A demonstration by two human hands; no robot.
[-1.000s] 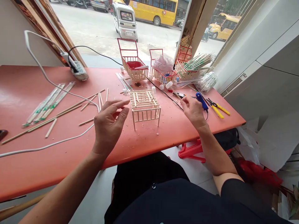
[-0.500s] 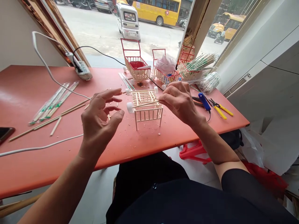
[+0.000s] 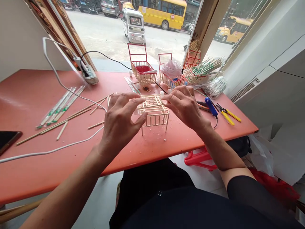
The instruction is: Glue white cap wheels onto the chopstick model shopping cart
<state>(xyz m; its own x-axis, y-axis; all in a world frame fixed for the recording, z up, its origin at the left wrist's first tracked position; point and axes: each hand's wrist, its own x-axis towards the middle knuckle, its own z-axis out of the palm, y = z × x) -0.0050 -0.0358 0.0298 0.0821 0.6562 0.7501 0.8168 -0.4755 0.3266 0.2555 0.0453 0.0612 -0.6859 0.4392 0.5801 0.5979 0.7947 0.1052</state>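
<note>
A small cart frame built of pale wooden sticks (image 3: pixel 156 119) stands on the table, its barred side facing me. White round wheels, one of them a wheel (image 3: pixel 162 94) by my right fingers, sit on its upper part. My right hand (image 3: pixel 184 103) pinches a thin wooden stick (image 3: pixel 157 106) between thumb and fingers, holding it across the top of the frame. On the left side, my left hand (image 3: pixel 124 119) is open, thumb and fingers apart around the frame's left end. It hides the wheels there. Whether its fingertips touch the stick, I cannot tell.
Red-trimmed stick carts (image 3: pixel 144 71) stand by the window. A blue-handled glue gun (image 3: pixel 211 106) and yellow-handled pliers (image 3: pixel 227 114) lie right. Loose sticks (image 3: pixel 62 130), wrapped chopsticks (image 3: pixel 60 108), a white cable (image 3: pixel 54 151) and a phone (image 3: pixel 9 140) occupy the left.
My left hand has moved right, up to the frame's left end, with its thumb and fingers still apart. The right hand keeps its pinch on the stick. The view has shifted slightly.
</note>
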